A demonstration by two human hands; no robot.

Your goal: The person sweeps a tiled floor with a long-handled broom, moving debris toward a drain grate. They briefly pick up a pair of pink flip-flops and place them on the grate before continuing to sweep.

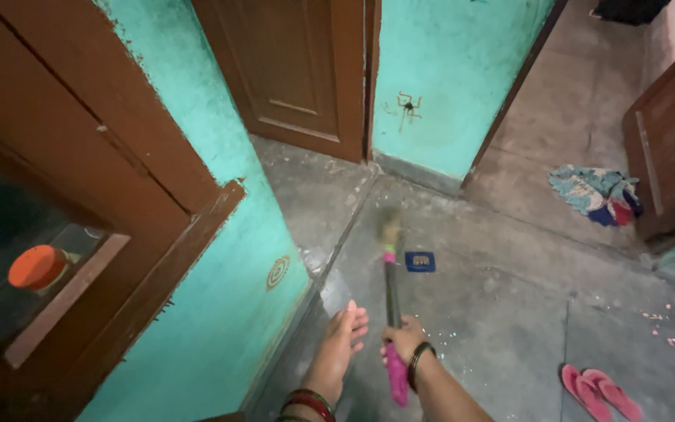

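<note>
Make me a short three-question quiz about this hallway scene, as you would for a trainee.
1. True or false: the right hand grips the broom.
2. What lies on the floor at bottom right? A) pink slippers B) a bucket C) a book
3. What colour are the walls?

Key: 1 true. 2 A, the pink slippers. 3 Turquoise. The left hand is open, fingers spread, holding nothing.

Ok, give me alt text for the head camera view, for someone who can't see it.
A right hand grips a pink-handled broom over a grey floor, the left hand open beside it. A teal wall runs along the left; a blue tile, pink sandals and a cloth heap lie around.
</note>
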